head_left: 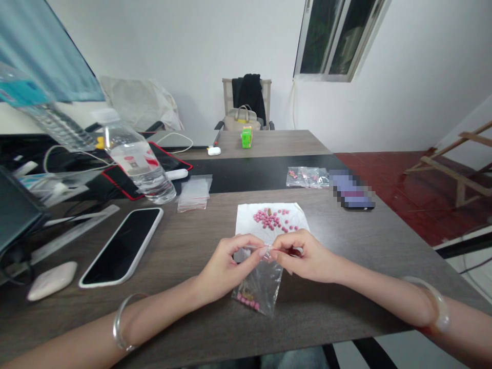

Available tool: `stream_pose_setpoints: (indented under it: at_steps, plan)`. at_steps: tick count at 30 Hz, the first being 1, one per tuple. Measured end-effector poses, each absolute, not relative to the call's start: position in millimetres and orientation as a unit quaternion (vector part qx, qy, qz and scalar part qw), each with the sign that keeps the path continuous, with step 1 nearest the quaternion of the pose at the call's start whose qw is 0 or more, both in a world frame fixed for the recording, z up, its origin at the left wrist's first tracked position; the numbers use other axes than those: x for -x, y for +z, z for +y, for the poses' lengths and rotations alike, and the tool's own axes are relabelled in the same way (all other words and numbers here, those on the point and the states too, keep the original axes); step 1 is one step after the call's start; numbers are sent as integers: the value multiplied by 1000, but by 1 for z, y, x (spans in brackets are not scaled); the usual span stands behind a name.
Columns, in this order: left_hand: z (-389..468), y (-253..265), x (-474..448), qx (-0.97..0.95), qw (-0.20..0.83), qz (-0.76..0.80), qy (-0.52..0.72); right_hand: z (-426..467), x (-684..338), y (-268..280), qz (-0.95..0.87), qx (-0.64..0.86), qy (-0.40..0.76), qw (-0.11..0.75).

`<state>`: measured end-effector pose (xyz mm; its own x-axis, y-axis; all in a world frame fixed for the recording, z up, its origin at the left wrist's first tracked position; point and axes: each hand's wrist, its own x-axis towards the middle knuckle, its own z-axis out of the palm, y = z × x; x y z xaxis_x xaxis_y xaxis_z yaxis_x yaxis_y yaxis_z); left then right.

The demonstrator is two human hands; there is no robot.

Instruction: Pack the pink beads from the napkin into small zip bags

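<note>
Both hands pinch the top edge of a small clear zip bag (263,284), which hangs down toward the front of the table. Several pink beads (249,301) and something brownish lie in its bottom corner. My left hand (228,266) grips the bag's upper edge between thumb and fingers. Close beside it, my right hand (307,256) is closed on the same edge, its fingertips almost touching the left ones. Just beyond the hands, loose pink beads (271,220) and a small brown piece rest on a white tissue (245,215).
Left of the hands are a white-cased phone (123,248), a white mouse (53,281), a water bottle (138,159) and a stack of flat zip bags (195,193). Filled bags (307,177) and another phone (351,189) lie at the back right. A green box (246,137) stands farther off.
</note>
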<state>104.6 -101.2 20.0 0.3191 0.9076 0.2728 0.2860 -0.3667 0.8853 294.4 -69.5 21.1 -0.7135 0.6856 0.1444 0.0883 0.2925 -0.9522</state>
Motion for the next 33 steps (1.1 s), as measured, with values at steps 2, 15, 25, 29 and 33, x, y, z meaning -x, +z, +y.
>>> stream_pose_setpoints:
  at_steps: [2,15,25,29,33]
  plan:
    - [-101,20,-105,-720,377,415,409,-70,-294,20,-755,258,534,280]
    - [-101,22,-104,-718,378,426,400,-70,-294,19,-755,263,540,264]
    - [-103,22,-104,-724,385,424,385,-69,-296,16,-773,245,515,278]
    - [-103,21,-103,-727,391,418,380,-69,-295,15,-767,262,517,275]
    - [-103,22,-101,-725,401,413,377,-70,-294,16,-767,277,516,263]
